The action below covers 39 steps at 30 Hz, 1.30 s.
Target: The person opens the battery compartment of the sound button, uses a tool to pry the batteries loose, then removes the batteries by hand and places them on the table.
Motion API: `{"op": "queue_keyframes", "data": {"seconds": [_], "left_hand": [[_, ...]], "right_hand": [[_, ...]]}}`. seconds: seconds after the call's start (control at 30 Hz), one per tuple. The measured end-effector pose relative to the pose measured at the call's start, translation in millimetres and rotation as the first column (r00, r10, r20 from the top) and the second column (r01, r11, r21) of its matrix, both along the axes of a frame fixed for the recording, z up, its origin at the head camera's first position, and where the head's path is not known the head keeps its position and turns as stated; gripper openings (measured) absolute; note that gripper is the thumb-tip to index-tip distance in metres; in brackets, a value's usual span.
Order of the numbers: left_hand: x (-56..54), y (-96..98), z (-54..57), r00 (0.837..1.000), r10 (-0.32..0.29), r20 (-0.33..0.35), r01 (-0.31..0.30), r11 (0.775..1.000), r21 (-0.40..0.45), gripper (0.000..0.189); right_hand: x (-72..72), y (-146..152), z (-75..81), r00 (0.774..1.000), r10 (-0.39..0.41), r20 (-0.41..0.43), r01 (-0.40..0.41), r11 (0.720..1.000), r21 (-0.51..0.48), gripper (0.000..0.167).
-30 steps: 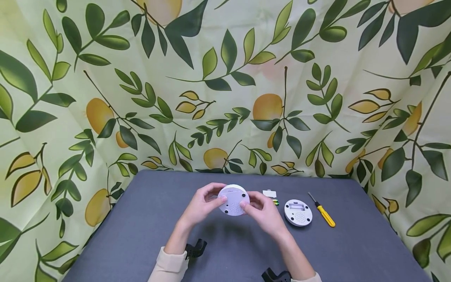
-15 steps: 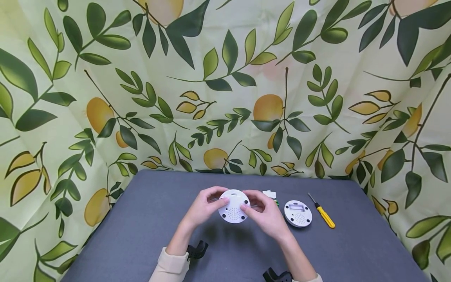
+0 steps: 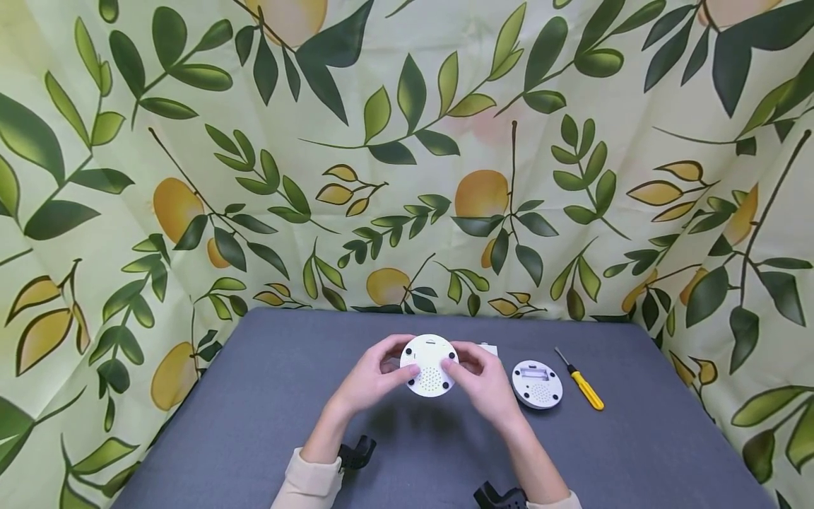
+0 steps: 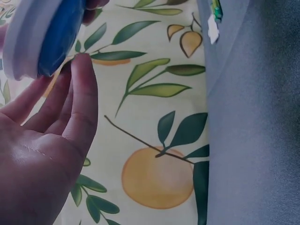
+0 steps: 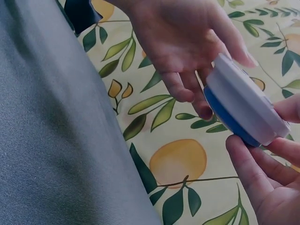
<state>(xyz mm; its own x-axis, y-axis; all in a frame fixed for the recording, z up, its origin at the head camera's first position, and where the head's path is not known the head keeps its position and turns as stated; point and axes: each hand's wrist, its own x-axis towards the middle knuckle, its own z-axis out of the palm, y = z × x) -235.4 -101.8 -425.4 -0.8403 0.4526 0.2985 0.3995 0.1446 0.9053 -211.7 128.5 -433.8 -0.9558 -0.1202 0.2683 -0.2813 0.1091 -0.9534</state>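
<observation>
Both left hand (image 3: 375, 377) and right hand (image 3: 483, 382) are pinching opposite edges of a round, blue-backed white plastic device (image 3: 430, 362) midway between them, its perforated face (image 3: 430, 380) lying on the thumb side.

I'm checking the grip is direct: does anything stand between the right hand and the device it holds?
Nothing visible: the right hand pinches the device directly, thumb on its holed face and fingertips against its blue side.

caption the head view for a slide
Left hand and right hand hold a round white plastic device above a grey cloth-covered table.
</observation>
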Motion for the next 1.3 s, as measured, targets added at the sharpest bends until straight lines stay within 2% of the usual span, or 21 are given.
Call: {"op": "queue_keyframes", "data": {"seconds": [0.13, 0.3, 0.53, 0.8, 1.17, 1.3], "left_hand": [[0.1, -1.2, -1.4, 0.998, -0.053, -0.023, 0.053, 0.999, 0.001, 0.064], [2.7, -0.7, -1.9, 0.995, -0.102, 0.011, 0.102, 0.995, -0.017, 0.085], [4.0, 9.0, -5.9, 0.997, -0.073, 0.039, 0.076, 0.995, -0.065, 0.102], [5.6, 14.5, -6.0, 0.998, -0.011, 0.057, 0.015, 0.998, -0.065, 0.101], [5.2, 11.3, -5.3, 0.998, -0.031, 0.048, 0.036, 0.993, -0.110, 0.100], [5.9, 11.8, -4.5, 0.999, -0.025, 0.045, 0.030, 0.993, -0.115, 0.098]], "right_hand": [[-1.4, -0.9, -0.2, 0.998, -0.021, 0.066, 0.024, 0.999, -0.043, 0.031], [-3.2, -3.7, -0.8, 0.993, -0.033, 0.117, 0.043, 0.995, -0.086, 0.030], [-2.4, -6.9, 0.6, 0.986, 0.004, 0.168, 0.015, 0.993, -0.114, 0.030], [-3.4, -6.7, 0.9, 0.984, 0.031, 0.177, -0.015, 0.996, -0.093, 0.029], [-5.7, -0.8, -1.2, 0.982, 0.125, 0.145, -0.115, 0.991, -0.074, 0.033], [-4.8, 0.1, -0.8, 0.982, 0.122, 0.141, -0.118, 0.992, -0.031, 0.036]]}}
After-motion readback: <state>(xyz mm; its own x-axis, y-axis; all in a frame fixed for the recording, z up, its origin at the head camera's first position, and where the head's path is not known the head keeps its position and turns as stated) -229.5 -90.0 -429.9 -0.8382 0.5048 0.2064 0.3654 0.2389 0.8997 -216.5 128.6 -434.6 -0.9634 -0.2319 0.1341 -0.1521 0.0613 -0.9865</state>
